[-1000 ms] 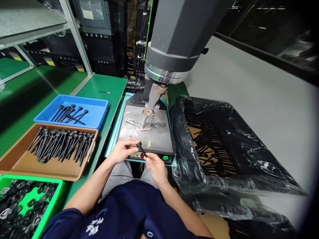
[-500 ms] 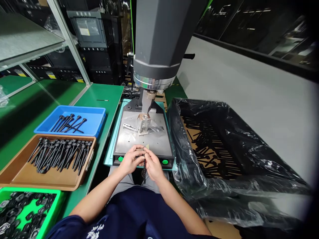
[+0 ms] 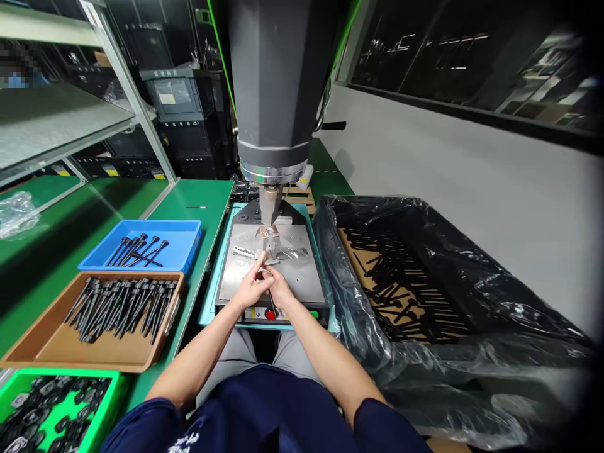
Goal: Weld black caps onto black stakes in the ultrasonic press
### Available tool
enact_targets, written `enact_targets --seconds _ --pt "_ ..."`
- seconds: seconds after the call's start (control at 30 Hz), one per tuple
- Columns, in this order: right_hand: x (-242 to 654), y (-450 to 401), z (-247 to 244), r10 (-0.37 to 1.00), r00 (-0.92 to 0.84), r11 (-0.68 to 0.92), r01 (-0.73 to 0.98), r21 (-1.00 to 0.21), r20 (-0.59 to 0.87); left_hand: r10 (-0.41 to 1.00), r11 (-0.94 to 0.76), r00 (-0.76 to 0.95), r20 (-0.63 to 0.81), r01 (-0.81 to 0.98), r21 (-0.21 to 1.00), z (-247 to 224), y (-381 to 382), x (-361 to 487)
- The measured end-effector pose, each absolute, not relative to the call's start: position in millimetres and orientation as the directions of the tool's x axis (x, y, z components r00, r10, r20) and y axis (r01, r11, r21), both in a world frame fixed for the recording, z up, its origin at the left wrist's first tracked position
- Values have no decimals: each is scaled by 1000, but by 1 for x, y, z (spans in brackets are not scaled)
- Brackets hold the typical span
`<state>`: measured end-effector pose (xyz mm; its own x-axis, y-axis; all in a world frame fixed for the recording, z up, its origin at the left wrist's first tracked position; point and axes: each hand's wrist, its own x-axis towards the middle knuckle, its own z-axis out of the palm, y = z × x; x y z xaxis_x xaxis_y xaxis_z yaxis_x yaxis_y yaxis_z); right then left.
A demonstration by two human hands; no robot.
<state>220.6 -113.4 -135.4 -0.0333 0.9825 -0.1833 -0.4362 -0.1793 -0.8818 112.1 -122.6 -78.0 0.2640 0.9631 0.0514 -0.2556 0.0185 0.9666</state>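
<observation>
My left hand (image 3: 252, 288) and my right hand (image 3: 279, 288) meet over the front of the machine's metal plate (image 3: 231, 280). A thin black rod part (image 3: 274, 306) slants down between them, mostly hidden by the fingers. My right hand is closed around it. The left index finger points forward at the small fixture (image 3: 270, 242), while its other fingers curl against the right hand; whether they grip the part is not clear. Above the fixture hangs the machine head (image 3: 272, 135), its tip close over it.
Left, on the green bench, stand a blue tray (image 3: 141, 226) and a brown tray (image 3: 56, 343) with black rods, and a green tray (image 3: 111, 390) of small black parts. Right is a plastic-lined bin (image 3: 472, 270) with more rods. A red button (image 3: 270, 314) sits on the machine's front.
Both hands have moved forward over the plate, towards the fixture, with the black part. My left index finger has stretched out. The camera view has shifted slightly.
</observation>
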Motion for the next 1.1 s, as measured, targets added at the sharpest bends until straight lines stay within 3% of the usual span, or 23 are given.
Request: enact_targets --seconds 0.13,0.43,0.53,0.63,0.77,0.83,0.93,1.0,1.1 --pt "206 -90 -134 994 37 -73 -450 -890 -100 967 -11 246 67 -221 975 -74 -115 109" --pt "216 -89 -124 953 293 225 -503 -834 81 994 73 112 -17 -514 855 -70 -107 103" --pt "233 -89 -113 908 400 330 -491 -806 128 996 75 85 -26 -638 767 -67 -103 103" --pt "243 -87 -106 883 452 374 -509 -775 129 983 174 98 -156 -777 605 -68 -94 102" --pt "238 -82 -110 917 393 290 -544 -787 66 947 169 14 -321 -870 462 -71 -85 100" --pt "231 -78 -113 936 350 225 -542 -810 26 951 84 -86 -296 -853 516 -70 -86 101" --pt "225 -71 -114 948 319 190 -522 -832 16 970 -82 -221 -100 -689 720 -66 -93 102" --pt "225 -66 -110 950 311 197 -499 -844 38 970 -169 -242 39 -546 821 -62 -99 104" --pt "226 -64 -104 950 303 212 -472 -856 68 972 -199 -206 114 -458 866 -57 -104 105"
